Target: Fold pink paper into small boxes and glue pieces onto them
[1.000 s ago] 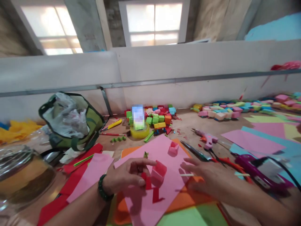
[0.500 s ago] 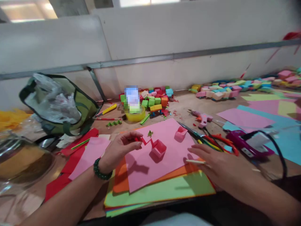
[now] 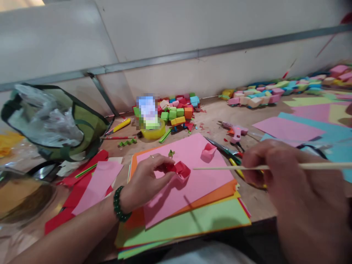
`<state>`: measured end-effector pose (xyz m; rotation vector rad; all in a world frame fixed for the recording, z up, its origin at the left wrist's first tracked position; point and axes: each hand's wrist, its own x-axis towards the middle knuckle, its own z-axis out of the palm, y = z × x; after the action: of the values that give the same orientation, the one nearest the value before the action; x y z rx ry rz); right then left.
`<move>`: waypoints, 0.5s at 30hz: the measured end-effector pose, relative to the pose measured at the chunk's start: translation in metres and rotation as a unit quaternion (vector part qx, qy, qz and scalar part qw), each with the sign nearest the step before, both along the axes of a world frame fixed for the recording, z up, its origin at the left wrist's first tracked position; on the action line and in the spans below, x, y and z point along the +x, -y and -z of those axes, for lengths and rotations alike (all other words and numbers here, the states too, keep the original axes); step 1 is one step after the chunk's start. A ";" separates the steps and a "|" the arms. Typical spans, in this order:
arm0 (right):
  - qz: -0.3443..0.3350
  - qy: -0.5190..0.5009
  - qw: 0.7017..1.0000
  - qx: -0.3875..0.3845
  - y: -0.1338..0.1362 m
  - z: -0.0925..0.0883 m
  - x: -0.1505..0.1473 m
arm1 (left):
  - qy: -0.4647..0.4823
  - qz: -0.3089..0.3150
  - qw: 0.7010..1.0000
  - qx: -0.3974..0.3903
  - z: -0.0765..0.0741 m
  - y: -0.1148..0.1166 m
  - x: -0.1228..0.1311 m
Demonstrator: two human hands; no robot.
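Note:
My left hand (image 3: 148,179), with a green bead bracelet at the wrist, pinches a small red paper piece at the left rim of an open red-pink paper box (image 3: 183,176). My right hand (image 3: 291,183) is raised at the right, its fingers closed round a thin pale wooden stick (image 3: 220,168). The stick's tip points left, just right of the box. Box and hand are over a pink sheet (image 3: 203,183) on a stack of coloured paper. A second small pink folded box (image 3: 208,151) and a green folded bit (image 3: 171,153) lie on that sheet.
Behind the sheets are yellow tape (image 3: 154,131), a cutter (image 3: 121,125), coloured paper blocks (image 3: 178,113) and a pink glue gun (image 3: 238,132). Scissors (image 3: 222,148) lie right of the stack. A green bag (image 3: 63,121) and red strips (image 3: 82,190) are at the left.
My left hand has brought the red paper piece against the box. My right hand, earlier low with spread fingers near the stick, has risen and now grips it. The view has shifted slightly.

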<state>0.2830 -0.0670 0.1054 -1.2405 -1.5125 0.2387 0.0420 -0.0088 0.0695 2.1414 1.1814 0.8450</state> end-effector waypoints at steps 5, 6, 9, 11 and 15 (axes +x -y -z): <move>-0.182 0.019 0.982 -0.048 -0.023 0.017 -0.011 | -0.051 0.003 0.999 0.013 -0.006 0.005 0.005; -0.183 0.028 0.981 -0.056 -0.025 0.021 -0.011 | -0.053 0.002 0.999 0.009 -0.006 0.006 0.006; -0.193 0.074 0.976 -0.072 -0.029 0.026 -0.012 | -0.044 0.012 0.999 -0.014 -0.003 0.005 0.007; -0.191 0.099 0.973 -0.082 -0.031 0.027 -0.015 | -0.035 0.017 0.999 -0.027 -0.002 0.005 0.008; -0.190 0.108 0.971 -0.097 -0.034 0.028 -0.018 | -0.031 0.007 0.998 -0.054 -0.003 0.004 0.008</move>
<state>0.2647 -0.0329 0.0775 -1.1474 -1.9516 0.5279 0.0504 -0.0129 0.0724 2.0983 1.2147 0.6964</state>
